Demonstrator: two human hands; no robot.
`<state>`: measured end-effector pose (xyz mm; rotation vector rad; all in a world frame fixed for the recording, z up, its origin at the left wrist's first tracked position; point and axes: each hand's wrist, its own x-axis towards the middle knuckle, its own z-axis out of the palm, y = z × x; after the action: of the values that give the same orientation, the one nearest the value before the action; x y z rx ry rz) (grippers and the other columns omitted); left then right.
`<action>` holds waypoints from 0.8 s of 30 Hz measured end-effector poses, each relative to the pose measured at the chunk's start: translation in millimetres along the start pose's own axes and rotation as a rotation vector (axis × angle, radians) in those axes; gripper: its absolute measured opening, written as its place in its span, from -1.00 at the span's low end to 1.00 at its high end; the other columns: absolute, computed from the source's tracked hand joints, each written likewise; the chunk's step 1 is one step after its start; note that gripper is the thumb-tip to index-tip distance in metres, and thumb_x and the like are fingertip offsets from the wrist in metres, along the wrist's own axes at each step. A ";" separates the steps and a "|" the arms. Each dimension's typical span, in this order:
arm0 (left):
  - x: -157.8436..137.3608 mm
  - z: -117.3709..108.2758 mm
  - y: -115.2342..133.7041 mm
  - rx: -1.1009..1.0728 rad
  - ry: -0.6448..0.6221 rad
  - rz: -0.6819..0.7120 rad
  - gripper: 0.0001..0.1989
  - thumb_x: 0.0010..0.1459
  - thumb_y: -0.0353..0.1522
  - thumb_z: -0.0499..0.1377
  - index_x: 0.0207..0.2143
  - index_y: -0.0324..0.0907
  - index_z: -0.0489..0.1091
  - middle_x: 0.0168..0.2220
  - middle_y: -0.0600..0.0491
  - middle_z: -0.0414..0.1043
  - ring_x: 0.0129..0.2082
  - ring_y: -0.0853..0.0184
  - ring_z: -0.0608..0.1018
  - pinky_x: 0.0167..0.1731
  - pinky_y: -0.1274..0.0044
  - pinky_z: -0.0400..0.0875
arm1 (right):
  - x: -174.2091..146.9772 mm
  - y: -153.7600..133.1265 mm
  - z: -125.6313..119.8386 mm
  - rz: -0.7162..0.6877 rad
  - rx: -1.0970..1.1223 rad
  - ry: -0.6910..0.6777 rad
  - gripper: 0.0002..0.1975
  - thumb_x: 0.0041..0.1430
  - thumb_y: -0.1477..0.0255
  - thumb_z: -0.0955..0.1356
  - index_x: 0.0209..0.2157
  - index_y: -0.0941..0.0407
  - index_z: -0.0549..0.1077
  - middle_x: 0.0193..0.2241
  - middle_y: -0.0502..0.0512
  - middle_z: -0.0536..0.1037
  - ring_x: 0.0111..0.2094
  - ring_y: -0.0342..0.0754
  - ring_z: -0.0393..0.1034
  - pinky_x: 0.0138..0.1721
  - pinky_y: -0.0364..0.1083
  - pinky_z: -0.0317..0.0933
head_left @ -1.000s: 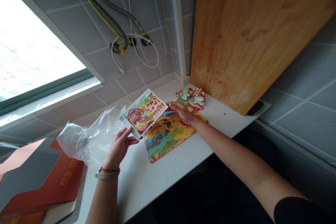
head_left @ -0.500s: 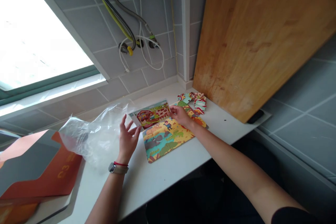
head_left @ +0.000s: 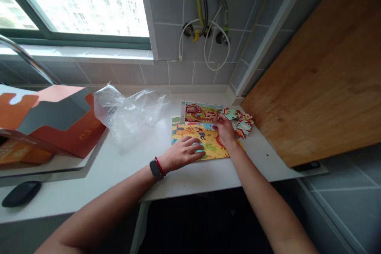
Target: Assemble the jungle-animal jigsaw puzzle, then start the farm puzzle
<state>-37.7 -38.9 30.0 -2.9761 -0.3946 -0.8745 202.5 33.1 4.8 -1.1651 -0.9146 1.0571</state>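
A picture card (head_left: 200, 112) with a red barn and a fence lies against the far part of a colourful animal picture board (head_left: 210, 149) on the white counter. My right hand (head_left: 225, 130) pinches the card at its lower right corner. Over the near left part of the board is my left hand (head_left: 185, 151), palm down with its fingers stretched out and nothing in them; whether it presses on the board I cannot tell. A small heap of jigsaw pieces (head_left: 244, 125) sits just right of the card and my right hand.
Left of the board lies a crumpled clear plastic bag (head_left: 133, 115). Beyond it stands an opened orange box (head_left: 71, 137), with a black mouse-shaped object (head_left: 21, 193) near the counter's front edge. A large wooden board (head_left: 321, 87) leans at the right. Hoses (head_left: 205, 4) hang on the tiled wall.
My left hand has let go of the card's left end and moved down over the board. The card has been lowered from its tilt towards the counter. The view has turned left.
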 end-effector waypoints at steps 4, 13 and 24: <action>-0.1 3.9 2.2 0.143 -0.013 0.090 -0.84 0.49 -0.44 0.11 -0.08 -0.18 0.51 -0.09 -0.07 0.60 0.02 0.17 0.58 -0.06 0.37 0.46 | -0.7 -0.2 0.1 0.001 -0.019 -0.005 -0.60 -0.15 0.20 0.56 -0.35 0.04 0.38 -0.41 -0.09 0.54 -0.38 -0.10 0.39 -0.37 -0.14 0.30; -3.9 2.6 -8.5 0.039 -0.006 -0.076 -0.80 0.48 -0.45 0.10 -0.11 -0.16 0.53 -0.15 -0.03 0.60 -0.20 0.24 0.54 -0.17 0.41 0.39 | 1.7 5.6 -0.5 -0.003 -0.014 0.031 -0.60 -0.20 0.27 0.57 -0.36 0.04 0.39 -0.40 -0.10 0.56 -0.40 -0.14 0.39 -0.39 -0.17 0.32; -7.0 16.1 -7.4 -0.086 -0.048 -0.233 -0.87 0.43 -0.38 0.18 -0.24 -0.13 0.49 -0.18 -0.01 0.56 -0.21 0.23 0.52 -0.21 0.43 0.37 | 45.2 9.1 2.5 -0.058 -0.134 0.023 -0.57 -0.21 0.24 0.59 -0.35 0.03 0.38 -0.43 -0.07 0.56 -0.32 -0.05 0.51 -0.23 -0.03 0.50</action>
<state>-36.6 -32.0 12.2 -3.0790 -0.7355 -0.8583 210.6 77.9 -2.6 -1.2516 -1.0077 0.9452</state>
